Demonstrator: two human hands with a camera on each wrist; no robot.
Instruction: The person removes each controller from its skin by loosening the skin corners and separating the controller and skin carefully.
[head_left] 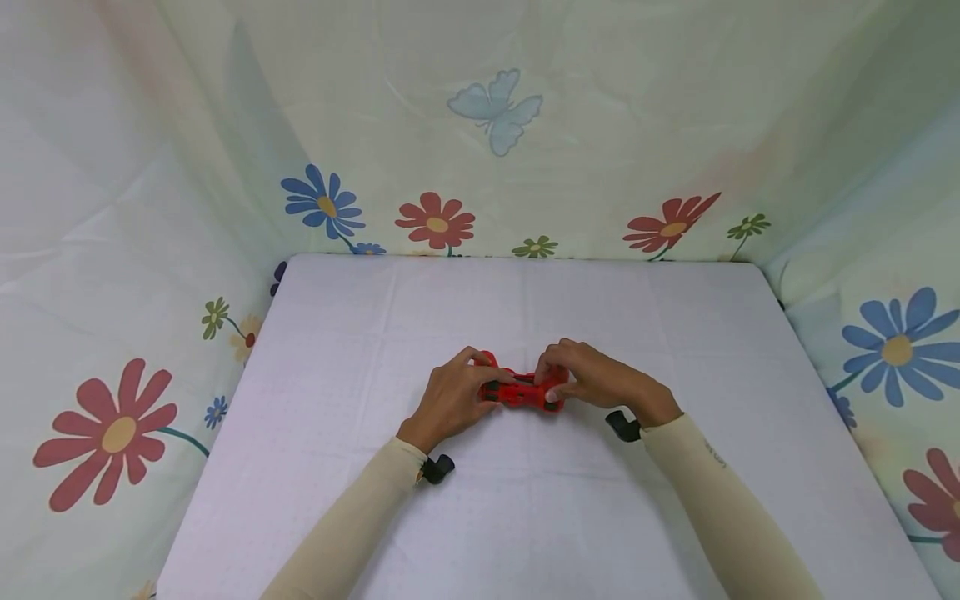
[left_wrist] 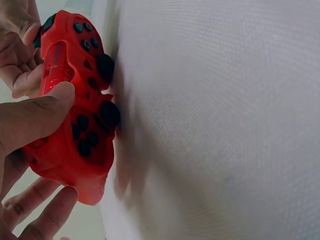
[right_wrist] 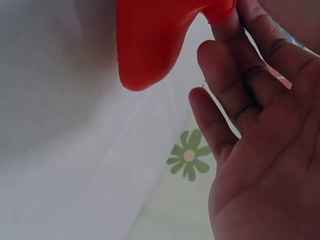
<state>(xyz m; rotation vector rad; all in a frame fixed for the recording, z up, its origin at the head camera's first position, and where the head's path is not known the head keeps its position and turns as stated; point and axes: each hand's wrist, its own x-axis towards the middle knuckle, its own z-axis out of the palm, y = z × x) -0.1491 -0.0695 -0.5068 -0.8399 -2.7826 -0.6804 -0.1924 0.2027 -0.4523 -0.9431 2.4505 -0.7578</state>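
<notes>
Head view shows a red game controller lying crosswise mid-way over the table, the left hand gripping its left end, the right hand pinching its right, neither nearer.
</notes>
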